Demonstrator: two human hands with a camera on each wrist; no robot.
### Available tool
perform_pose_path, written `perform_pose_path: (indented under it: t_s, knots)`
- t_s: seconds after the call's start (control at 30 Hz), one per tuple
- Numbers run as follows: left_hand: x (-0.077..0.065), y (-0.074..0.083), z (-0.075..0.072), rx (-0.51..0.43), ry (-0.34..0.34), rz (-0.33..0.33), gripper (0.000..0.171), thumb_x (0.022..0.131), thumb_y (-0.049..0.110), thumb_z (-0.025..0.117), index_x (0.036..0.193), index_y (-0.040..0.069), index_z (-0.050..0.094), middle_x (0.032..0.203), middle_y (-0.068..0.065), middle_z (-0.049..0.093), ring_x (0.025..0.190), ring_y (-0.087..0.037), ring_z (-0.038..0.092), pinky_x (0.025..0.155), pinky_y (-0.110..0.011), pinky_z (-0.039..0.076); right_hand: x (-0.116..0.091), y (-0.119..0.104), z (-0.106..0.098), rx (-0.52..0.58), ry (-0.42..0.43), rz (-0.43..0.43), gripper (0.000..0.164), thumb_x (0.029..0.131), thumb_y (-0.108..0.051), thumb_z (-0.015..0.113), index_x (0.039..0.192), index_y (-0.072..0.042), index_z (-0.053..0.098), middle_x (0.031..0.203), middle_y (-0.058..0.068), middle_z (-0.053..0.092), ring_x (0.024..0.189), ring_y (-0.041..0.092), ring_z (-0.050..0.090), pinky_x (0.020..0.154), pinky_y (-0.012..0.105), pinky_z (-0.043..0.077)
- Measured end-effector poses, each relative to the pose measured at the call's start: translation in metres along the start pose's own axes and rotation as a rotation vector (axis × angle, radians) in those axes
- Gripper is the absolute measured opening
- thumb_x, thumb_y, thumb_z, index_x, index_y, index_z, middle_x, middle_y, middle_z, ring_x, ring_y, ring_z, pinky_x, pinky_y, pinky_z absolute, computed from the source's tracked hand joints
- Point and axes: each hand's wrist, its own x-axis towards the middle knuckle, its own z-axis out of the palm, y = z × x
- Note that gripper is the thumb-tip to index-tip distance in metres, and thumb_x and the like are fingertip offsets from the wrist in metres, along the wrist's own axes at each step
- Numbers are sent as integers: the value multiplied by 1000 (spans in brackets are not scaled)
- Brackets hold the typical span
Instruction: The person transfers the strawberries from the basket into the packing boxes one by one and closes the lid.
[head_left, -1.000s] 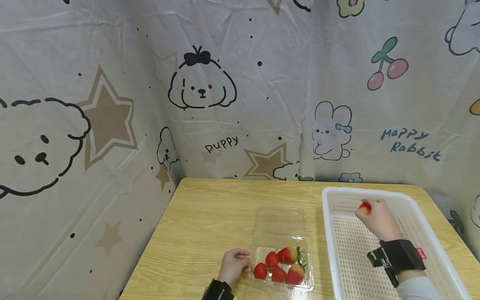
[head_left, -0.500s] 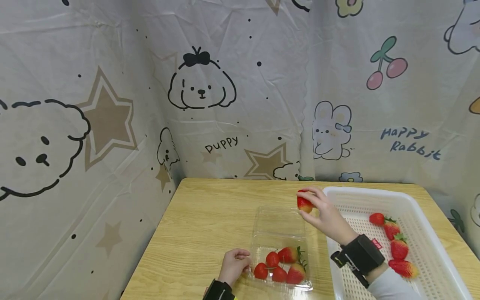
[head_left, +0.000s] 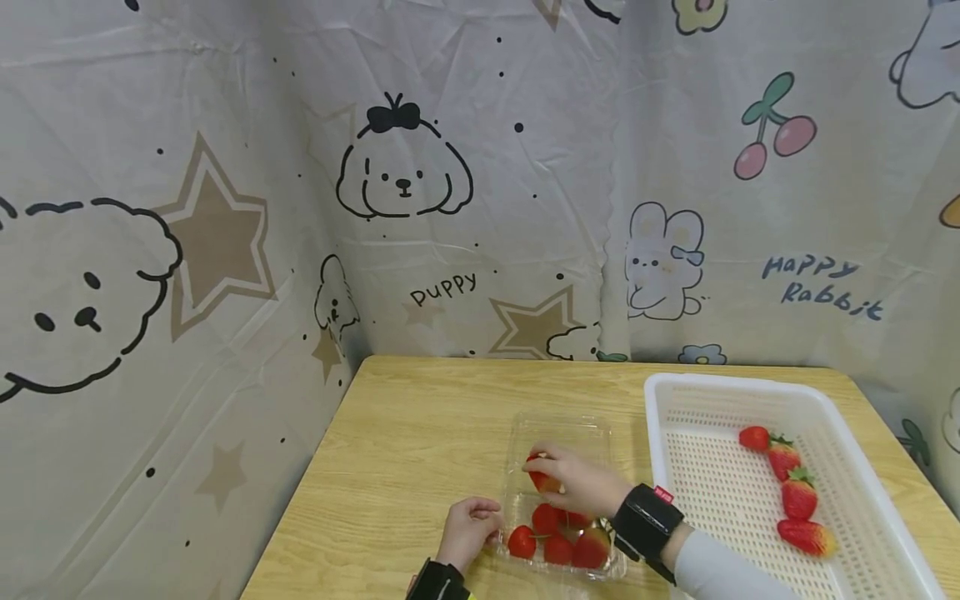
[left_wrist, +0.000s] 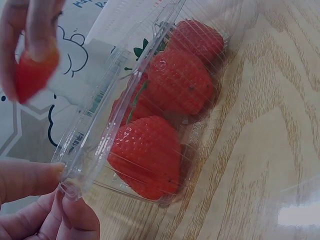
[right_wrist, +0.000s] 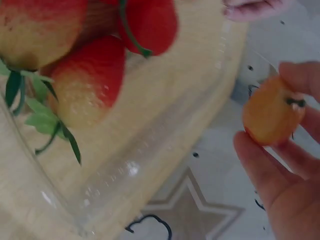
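Note:
A clear plastic clamshell box (head_left: 561,428) lies with its lid laid back on the table, several red strawberries (head_left: 591,550) in its near half. At its left near side, my left hand (head_left: 467,533) pinches the corner of the rim (left_wrist: 72,189) between thumb and fingers, as the left wrist view shows. Over the box, my right hand (head_left: 588,483) holds one strawberry (head_left: 542,475) by its sides with the fingertips. In the right wrist view that strawberry (right_wrist: 272,114) shows a pale orange end with a small dark stem, apart from the berries below.
To the right stands a white perforated plastic basket (head_left: 654,442), with several strawberries (head_left: 798,500) in a loose row along its right side. The wooden table (head_left: 420,442) extends left of the box. Printed curtains (head_left: 450,250) hang behind and at the left.
My right hand has carried the strawberry from over the white basket leftward and down to above the clear box. The left hand stays at the box's corner.

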Motion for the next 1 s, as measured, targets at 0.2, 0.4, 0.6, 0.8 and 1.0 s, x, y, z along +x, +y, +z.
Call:
perform_pose_path:
  t_s: [0.2,0.4,0.6,0.8,1.0]
  knots:
    - [1,-2,0,-10,0,6,22,75,-4,59,94,-16,59,67,-2,54,52,-7,52,49,-22,48,4,4,18,-18,-134,-16,31,77,-10,66,107,-5,64,104,6,56,92,15,56,81,25,48]
    - [-2,1,1,-16,3,10,22,74,-5,59,94,-16,59,66,0,53,52,-6,51,49,-21,48,1,4,27,-40,-175,14,27,75,-9,68,101,-4,66,93,2,59,85,11,56,76,21,47]
    - [-2,2,0,-21,-2,20,23,74,-5,59,94,-16,59,66,0,53,52,-6,51,49,-22,48,-2,10,40,-22,-216,69,23,79,-8,66,101,-3,65,94,4,61,87,14,59,78,23,48]
    - [-2,2,0,-16,2,11,23,74,-5,59,94,-16,59,66,0,53,53,-6,52,50,-23,49,-1,8,38,3,-235,92,22,80,-7,65,101,-3,64,96,6,61,89,16,59,79,26,48]
    - [-1,1,0,-23,1,4,22,75,-5,59,94,-16,59,67,0,54,53,-6,52,50,-23,49,-2,2,32,12,-247,96,24,81,-8,64,104,-2,63,98,7,62,92,18,59,81,26,47]
